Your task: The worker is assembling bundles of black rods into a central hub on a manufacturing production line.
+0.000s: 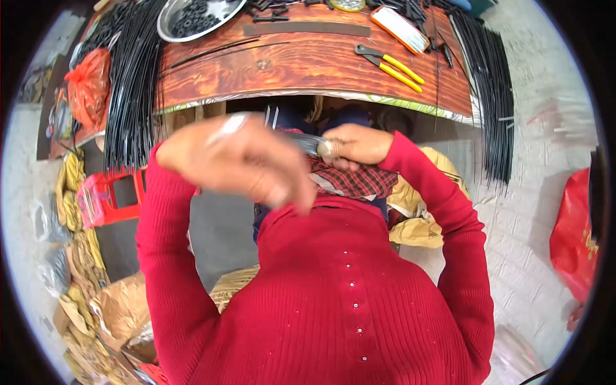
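Observation:
My left hand [240, 160] is raised over my lap, smeared by motion, with a white band wrapped around part of it. Its fingers look bent, but whether they hold anything cannot be made out. My right hand [356, 146] is closed at my lap around one end of a dark grey, shiny, bundle-like thing [307, 142]. The left hand partly hides this thing, so its kind is unclear. Beneath the right hand lies a red and black checked cloth [359, 183] across my lap.
Ahead is a wood-grain table [276, 70] with yellow-handled pliers [391, 67], a metal bowl [183, 32] of small black parts and an orange-rimmed case [399, 29]. Long black cables hang at its left [131, 96] and right [494, 102]. A red plastic stool [112, 202] stands left.

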The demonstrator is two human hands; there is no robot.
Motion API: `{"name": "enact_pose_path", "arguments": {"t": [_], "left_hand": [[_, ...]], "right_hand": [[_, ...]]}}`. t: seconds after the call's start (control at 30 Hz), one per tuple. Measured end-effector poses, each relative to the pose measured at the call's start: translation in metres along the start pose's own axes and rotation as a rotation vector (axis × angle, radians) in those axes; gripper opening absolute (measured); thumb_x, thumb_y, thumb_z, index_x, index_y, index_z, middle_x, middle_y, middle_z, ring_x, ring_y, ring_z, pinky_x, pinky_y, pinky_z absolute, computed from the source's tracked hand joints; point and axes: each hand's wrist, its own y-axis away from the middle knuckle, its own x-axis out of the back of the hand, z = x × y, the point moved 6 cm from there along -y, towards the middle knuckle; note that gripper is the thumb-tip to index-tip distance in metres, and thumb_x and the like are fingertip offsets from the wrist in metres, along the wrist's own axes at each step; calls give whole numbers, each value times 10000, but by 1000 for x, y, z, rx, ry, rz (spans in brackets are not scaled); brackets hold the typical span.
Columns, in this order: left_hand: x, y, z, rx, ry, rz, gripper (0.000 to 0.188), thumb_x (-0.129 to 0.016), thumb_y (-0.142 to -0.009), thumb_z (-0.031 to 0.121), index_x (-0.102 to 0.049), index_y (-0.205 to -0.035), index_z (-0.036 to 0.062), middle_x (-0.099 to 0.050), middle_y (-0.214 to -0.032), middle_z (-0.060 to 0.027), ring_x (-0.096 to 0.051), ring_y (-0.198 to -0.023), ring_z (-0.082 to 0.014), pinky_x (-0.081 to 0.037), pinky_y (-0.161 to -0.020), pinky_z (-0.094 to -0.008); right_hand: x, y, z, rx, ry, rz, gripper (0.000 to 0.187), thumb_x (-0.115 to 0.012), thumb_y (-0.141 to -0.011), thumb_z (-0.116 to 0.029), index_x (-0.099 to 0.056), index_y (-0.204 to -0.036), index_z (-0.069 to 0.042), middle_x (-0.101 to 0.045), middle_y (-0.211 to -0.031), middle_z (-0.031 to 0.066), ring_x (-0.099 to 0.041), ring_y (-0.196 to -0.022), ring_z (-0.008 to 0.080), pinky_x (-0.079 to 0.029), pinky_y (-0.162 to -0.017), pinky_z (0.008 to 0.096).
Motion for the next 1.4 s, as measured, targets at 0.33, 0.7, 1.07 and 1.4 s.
{"name": "enact_pose_path", "arguments": {"t": [0.33, 0.7, 1.07, 1.4], "left_hand": [[31, 37, -30, 369, -91, 747, 448, -616, -967, 236, -551, -1319, -32, -707, -1142, -98, -629, -1025, -137, -490, -916, -310], [97, -41, 29, -374, -55, 1284, 403, -422, -1071, 268, -497, -1330, -33, -688, -1095, -126, -651, -910, -156, -522, -873, -310], [55, -112, -36, -369, 393, 1052, 325, -528, -1039, 343, -555, -1056, 19, -526, -724, -17, -462, -642, -84, -402, -587, -229], [85, -114, -89, -343, 342, 1123, 323, -541, -1034, 343, -594, -1017, 25, -537, -712, 15, -456, -618, -62, -381, -566, -218]], "right_hand": [[50, 5, -142, 518, -92, 414, 347, -452, -1045, -363, -550, -913, -58, -508, -695, -37, -476, -568, 49, -403, -525, 225], [42, 1, -126, 948, 118, 1337, 319, -529, -967, -165, -555, -1241, -3, -667, -828, 227, -649, -771, 445, -499, -651, 478], [15, 37, -37, 688, -193, 1237, 256, -475, -1019, -132, -531, -1218, 18, -624, -689, 107, -627, -596, 180, -498, -580, 328], [56, 19, -5, 725, -308, 912, 335, -588, -966, -153, -514, -1245, 17, -620, -1158, 123, -619, -1032, 167, -498, -902, 325]]}}
